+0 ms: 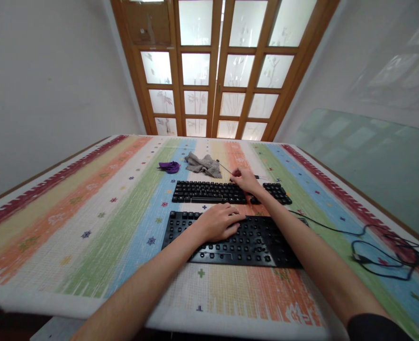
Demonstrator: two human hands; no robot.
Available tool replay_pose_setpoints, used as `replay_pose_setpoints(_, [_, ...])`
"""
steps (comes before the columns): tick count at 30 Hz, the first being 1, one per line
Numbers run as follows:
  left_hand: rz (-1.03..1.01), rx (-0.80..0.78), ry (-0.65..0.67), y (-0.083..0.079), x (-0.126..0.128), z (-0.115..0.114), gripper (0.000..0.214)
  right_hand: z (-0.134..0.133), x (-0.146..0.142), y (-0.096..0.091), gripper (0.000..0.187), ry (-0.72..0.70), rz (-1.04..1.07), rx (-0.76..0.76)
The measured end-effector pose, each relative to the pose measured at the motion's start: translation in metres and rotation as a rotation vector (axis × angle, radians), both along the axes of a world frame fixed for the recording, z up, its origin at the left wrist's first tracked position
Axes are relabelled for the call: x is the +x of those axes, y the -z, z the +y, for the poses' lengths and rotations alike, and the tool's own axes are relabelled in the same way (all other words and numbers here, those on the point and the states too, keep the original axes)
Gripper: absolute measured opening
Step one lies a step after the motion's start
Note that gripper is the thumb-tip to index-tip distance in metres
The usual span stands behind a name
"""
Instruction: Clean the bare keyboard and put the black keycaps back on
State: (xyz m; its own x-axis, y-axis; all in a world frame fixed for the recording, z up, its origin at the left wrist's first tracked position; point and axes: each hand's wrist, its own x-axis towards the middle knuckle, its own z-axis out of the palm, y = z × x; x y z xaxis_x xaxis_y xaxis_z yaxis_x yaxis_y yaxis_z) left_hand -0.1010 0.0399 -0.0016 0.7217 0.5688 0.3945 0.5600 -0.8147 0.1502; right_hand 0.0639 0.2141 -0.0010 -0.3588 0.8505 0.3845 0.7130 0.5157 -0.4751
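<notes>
A black keyboard base [245,258] lies near the table's front edge, most of its keycaps off and a row of keys still along its top left. My left hand [221,221] rests on its middle, palm down with fingers stretched to the right. Beyond it, loose black keycaps [209,192] lie laid out in keyboard order, with a separate block of number-pad keycaps [276,193] to the right. Above the gap between these groups, my right hand [244,180] has its fingers pinched at the end of a thin rod [225,167] with a dark tip.
A crumpled grey cloth [204,165] and a purple cloth [169,166] lie past the keycaps. The keyboard's black cable [361,255] loops over the right side of the striped tablecloth [99,227]. Walls stand left and right, with wooden glazed doors [214,90] behind.
</notes>
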Motion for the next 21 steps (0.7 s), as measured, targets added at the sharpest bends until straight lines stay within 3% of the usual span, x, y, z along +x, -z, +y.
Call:
replay_pose_setpoints(5, [0.016,0.004,-0.004,0.000,-0.001,0.000,0.031,-0.022,0.012,-0.007,0.009,-0.087,0.175,-0.084])
replay_pose_setpoints(11, [0.036,0.005,-0.020,-0.002,0.000,-0.001,0.030,-0.071,0.040,-0.010,0.026,-0.233,0.371,-0.234])
replay_pose_setpoints(16, [0.022,-0.024,-0.017,-0.003,0.000,0.000,0.030,-0.110,0.060,-0.008,0.033,-0.251,0.425,-0.346])
replay_pose_setpoints(21, [0.022,-0.053,-0.004,-0.004,-0.001,0.001,0.030,-0.132,0.067,-0.003,0.029,-0.253,0.387,-0.361])
